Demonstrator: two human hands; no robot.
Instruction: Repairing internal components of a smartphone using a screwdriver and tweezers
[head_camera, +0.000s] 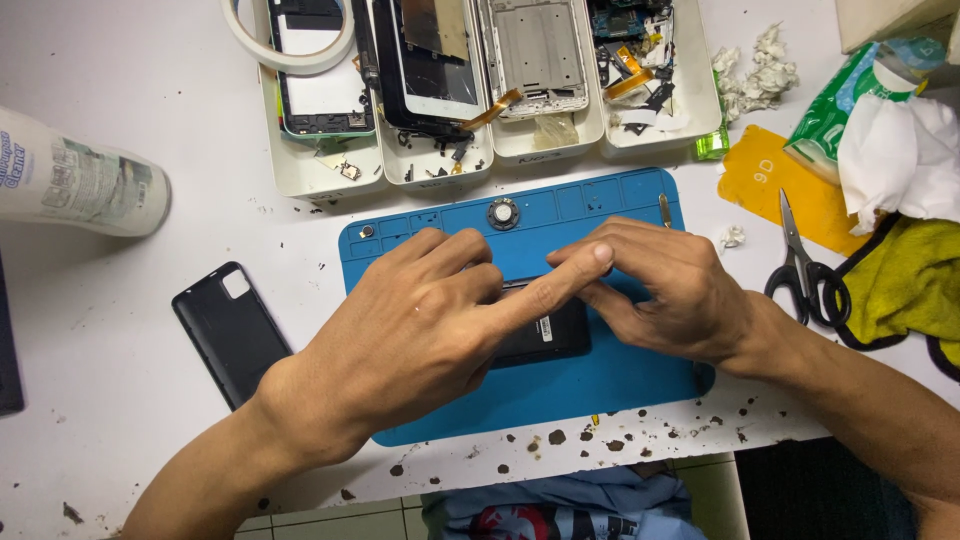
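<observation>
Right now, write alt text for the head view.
Two bare hands, left hand and right hand, press on a black phone part lying on a blue rubber work mat; a black plastic phone back cover lies left.

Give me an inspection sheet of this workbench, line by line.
Surface: white table, brown specks along its front edge.
Job's things: blue rubber work mat; dark phone body lies on it.
Clutter: black phone back cover, white parts trays, black-handled scissors, tape roll, white spray bottle, yellow cloth, crumpled tissues.
Grippers: left hand and right hand both press on the phone body.
Cables: orange flex ribbons in trays.
Surroundings: tiled floor below.
</observation>
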